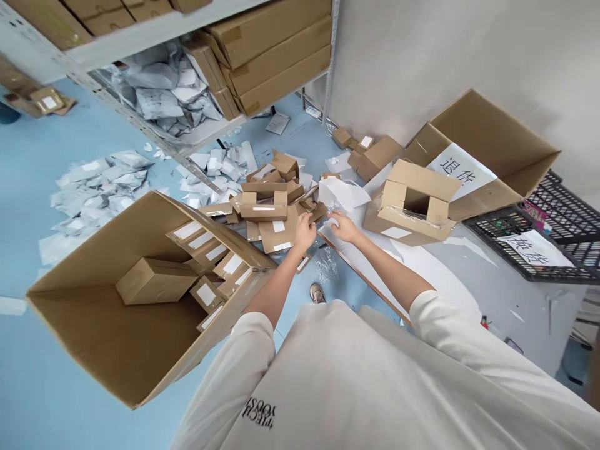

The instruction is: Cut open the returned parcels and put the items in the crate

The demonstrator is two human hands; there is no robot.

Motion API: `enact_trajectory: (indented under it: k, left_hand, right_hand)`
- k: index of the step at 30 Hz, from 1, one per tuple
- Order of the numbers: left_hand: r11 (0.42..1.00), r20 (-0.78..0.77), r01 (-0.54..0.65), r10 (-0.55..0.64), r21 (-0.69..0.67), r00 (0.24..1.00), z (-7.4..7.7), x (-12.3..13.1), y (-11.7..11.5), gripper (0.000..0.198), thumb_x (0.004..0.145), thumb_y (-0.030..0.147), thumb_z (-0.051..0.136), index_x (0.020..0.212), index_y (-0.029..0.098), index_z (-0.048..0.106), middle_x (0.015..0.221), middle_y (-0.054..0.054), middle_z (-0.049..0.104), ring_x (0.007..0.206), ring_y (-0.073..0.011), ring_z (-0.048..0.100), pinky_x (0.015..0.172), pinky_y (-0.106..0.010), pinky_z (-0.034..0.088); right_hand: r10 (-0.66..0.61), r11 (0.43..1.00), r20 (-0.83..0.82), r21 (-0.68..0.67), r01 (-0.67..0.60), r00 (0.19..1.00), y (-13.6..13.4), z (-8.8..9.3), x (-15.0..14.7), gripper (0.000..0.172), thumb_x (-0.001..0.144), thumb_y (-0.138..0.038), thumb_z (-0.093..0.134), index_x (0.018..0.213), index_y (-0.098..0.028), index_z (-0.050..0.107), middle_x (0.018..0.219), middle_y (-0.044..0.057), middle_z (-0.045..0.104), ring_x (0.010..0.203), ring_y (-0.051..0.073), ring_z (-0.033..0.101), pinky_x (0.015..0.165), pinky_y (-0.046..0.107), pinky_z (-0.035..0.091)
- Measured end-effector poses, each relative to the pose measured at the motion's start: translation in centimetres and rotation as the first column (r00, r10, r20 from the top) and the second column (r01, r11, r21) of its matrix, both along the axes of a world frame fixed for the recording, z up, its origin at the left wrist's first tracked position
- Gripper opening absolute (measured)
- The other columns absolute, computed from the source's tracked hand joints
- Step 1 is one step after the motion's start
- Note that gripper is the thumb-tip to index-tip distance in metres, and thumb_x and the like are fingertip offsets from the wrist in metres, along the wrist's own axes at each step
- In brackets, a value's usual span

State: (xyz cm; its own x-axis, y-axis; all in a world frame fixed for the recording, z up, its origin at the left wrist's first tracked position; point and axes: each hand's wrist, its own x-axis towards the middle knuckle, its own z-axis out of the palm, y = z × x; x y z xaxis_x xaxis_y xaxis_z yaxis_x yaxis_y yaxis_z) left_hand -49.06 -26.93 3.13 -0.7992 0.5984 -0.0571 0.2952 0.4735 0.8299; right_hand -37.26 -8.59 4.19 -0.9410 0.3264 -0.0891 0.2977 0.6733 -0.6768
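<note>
My left hand (305, 231) is closed at the edge of a small brown cardboard piece (319, 212), perhaps a box flap; its full shape is hidden. My right hand (344, 227) is just right of it, over the edge of the white table (370, 265), with its fingers bent but apart and nothing visible in them. White paper (344, 194) lies beyond my right hand. Left of my left hand, a small open cardboard box (265, 203) sits on a heap of flattened cardboard (279, 228). Clear plastic wrap (327, 264) shows below my hands.
A large carton (89, 256) holding small labelled boxes stands at left. On the table are an open box (407, 206), a big carton with a paper sign (462, 170) and a black crate (520, 250). Shelving (140, 34) and grey mailer bags (103, 187) are behind.
</note>
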Motion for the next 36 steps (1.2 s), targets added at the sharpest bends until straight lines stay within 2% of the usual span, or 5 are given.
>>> enact_trajectory:
  k: [10,19,25,31,36]
  left_hand:
    - [0.980,0.010,0.199,-0.199,-0.009,0.980,-0.3,4.8,4.5,0.049,0.095,0.013,0.057,0.142,0.019,0.068,0.154,-0.017,0.063,0.154,-0.0327,0.056,0.137,-0.052,0.041]
    - [0.963,0.030,0.271,-0.270,-0.016,0.962,0.3,9.2,7.8,0.051,0.094,0.014,0.058,0.144,0.020,0.067,0.152,-0.017,0.063,0.153,-0.0328,0.057,0.136,-0.056,0.042]
    - [0.940,-0.021,0.340,-0.340,0.013,0.940,2.1,13.5,13.4,0.050,0.096,0.018,0.058,0.146,0.019,0.066,0.156,-0.019,0.060,0.156,-0.0334,0.053,0.136,-0.056,0.040]
    - [0.967,-0.076,0.256,-0.255,0.004,0.964,3.5,15.5,18.2,0.063,0.095,0.021,0.061,0.158,0.018,0.059,0.177,-0.021,0.038,0.166,-0.0378,0.041,0.138,-0.059,0.034]
    - [0.983,-0.031,0.172,-0.174,-0.059,0.984,3.5,16.3,19.9,0.073,0.087,0.023,0.068,0.159,0.020,0.059,0.172,-0.021,0.044,0.166,-0.0426,0.039,0.137,-0.063,0.035]
  right_hand:
    - [-0.170,0.985,0.160,0.004,0.172,0.972,2.0,-0.4,8.2,0.042,0.099,-0.014,0.062,0.138,-0.018,0.078,0.156,0.017,0.070,0.149,0.030,0.065,0.131,0.048,0.046]
    - [-0.278,0.959,0.089,-0.023,0.281,0.957,3.8,1.0,15.6,0.039,0.096,-0.017,0.062,0.131,-0.021,0.081,0.146,0.014,0.075,0.140,0.031,0.069,0.126,0.053,0.050]
    - [-0.453,0.887,-0.141,0.024,0.461,0.880,9.0,4.0,22.5,0.031,0.100,-0.027,0.057,0.122,-0.024,0.079,0.139,0.014,0.072,0.138,0.034,0.063,0.127,0.057,0.046]
    - [-0.732,0.646,-0.223,0.077,0.760,0.644,15.4,4.2,28.0,0.028,0.096,-0.040,0.065,0.118,-0.024,0.074,0.149,0.019,0.058,0.141,0.041,0.053,0.124,0.067,0.041]
    - [-0.690,0.724,-0.092,-0.070,0.686,0.718,18.2,2.2,28.9,0.036,0.093,-0.037,0.064,0.126,-0.024,0.071,0.151,0.017,0.062,0.137,0.037,0.060,0.119,0.058,0.050]
